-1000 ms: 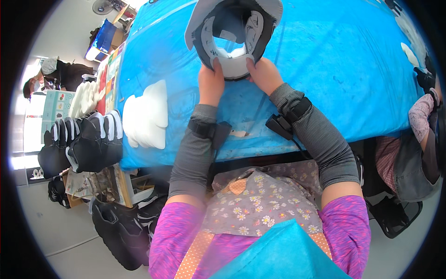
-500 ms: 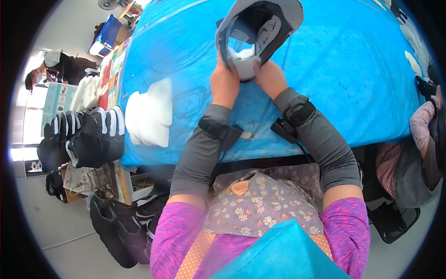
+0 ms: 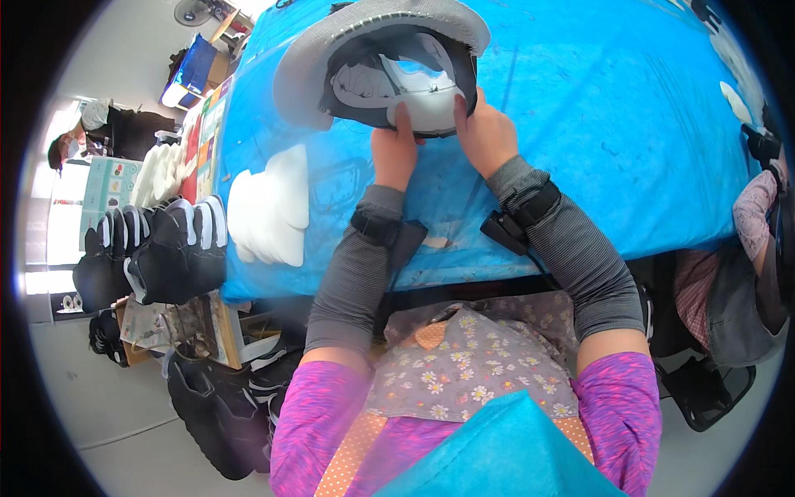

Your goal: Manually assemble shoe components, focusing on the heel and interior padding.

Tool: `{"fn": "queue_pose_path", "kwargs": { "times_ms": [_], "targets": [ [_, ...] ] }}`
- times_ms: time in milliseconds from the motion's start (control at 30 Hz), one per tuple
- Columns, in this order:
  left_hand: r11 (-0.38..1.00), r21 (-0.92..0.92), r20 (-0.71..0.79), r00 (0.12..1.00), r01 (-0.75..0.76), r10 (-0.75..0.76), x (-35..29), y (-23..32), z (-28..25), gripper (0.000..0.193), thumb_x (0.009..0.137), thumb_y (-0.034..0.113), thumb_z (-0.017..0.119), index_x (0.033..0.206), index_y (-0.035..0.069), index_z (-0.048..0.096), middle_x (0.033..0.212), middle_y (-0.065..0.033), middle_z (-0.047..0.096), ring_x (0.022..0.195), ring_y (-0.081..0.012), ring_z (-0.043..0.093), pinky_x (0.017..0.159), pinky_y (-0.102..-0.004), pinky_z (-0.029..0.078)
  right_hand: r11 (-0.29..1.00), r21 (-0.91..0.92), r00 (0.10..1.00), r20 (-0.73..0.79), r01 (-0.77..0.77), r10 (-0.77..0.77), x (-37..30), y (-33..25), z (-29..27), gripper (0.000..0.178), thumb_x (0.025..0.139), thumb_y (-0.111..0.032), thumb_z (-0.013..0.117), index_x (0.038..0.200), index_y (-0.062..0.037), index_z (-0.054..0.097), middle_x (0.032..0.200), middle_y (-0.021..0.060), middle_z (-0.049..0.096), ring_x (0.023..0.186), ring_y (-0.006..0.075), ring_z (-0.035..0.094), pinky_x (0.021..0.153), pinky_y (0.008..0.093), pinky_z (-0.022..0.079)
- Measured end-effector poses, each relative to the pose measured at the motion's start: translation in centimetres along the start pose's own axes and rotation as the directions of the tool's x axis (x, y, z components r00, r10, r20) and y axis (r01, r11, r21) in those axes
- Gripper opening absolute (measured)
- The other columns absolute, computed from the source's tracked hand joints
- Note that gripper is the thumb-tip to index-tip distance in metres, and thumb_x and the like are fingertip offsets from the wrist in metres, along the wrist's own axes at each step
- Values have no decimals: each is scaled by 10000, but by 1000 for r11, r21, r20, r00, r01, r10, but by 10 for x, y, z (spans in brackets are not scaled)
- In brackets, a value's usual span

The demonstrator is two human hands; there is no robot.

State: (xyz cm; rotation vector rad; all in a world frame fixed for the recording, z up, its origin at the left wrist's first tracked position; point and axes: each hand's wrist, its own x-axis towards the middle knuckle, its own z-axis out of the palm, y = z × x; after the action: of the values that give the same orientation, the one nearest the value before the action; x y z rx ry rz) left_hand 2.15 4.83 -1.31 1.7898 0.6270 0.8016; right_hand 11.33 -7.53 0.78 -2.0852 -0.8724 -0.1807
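Note:
A grey shoe upper [image 3: 302, 70] with dark lining is held up over the blue-covered table [image 3: 580, 166]. Its open underside faces me, and a row of stitching runs along the grey edge. My left hand [image 3: 394, 156] grips the near end, thumb pressed on the pale piece [image 3: 432, 109] inside it. On the other side of that end, my right hand [image 3: 487, 137] holds on too, its thumb also inside. Most fingers of both hands are hidden behind the upper.
A stack of white curved pieces [image 3: 269, 207] lies at the table's left. Beyond it are black shoe uppers [image 3: 157, 257] in a row, with more black uppers [image 3: 217, 410] below. At far right, another person's arm [image 3: 752, 219] is near the table's edge.
The shoe upper has turned in my hands, its far part swinging left, so more of the grey edge and the inside shows. Both hands still hold its near end.

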Motion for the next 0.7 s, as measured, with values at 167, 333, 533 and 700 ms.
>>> {"fn": "queue_pose_path", "kwargs": {
  "times_ms": [167, 333, 533, 700],
  "targets": [
    [989, -148, 0, 1000, 10, -10, -2, 8, 2, 387, 938, 287, 452, 885, -79, 567, 716, -97, 617, 515, -146, 566, 455, -269, 420, 998, 53, 999, -29, 24, -23, 0, 5, -2, 334, 903, -285, 456, 1108, -21, 464, 603, 184, 591, 559, 377, 590, 518, 472, 470],
    [980, -197, 10, 1000, 2, 0, -3, 10, 1, 371, 937, 298, 454, 914, -54, 567, 751, -101, 625, 515, -144, 561, 450, -262, 416, 996, 67, 996, -73, 50, -45, -2, 2, -4, 395, 885, -286, 480, 1170, -14, 447, 597, 187, 588, 546, 371, 589, 498, 465, 466],
    [935, -315, 179, 978, 161, -108, -3, 15, -2, 376, 925, 348, 468, 897, -15, 563, 630, -79, 606, 496, -117, 550, 434, -227, 383, 997, 64, 992, -121, 42, -34, 1, 8, 0, 381, 872, -237, 500, 1192, -43, 428, 606, 180, 594, 548, 365, 591, 499, 465, 467],
    [959, -181, 210, 961, 218, -179, -5, 14, -2, 318, 894, 301, 536, 863, -13, 570, 563, -72, 589, 460, -112, 534, 423, -230, 375, 997, 60, 993, -112, 39, -32, 1, 6, -3, 367, 875, -227, 496, 1196, -62, 425, 606, 174, 596, 546, 366, 589, 499, 466, 467]
  ]
}}
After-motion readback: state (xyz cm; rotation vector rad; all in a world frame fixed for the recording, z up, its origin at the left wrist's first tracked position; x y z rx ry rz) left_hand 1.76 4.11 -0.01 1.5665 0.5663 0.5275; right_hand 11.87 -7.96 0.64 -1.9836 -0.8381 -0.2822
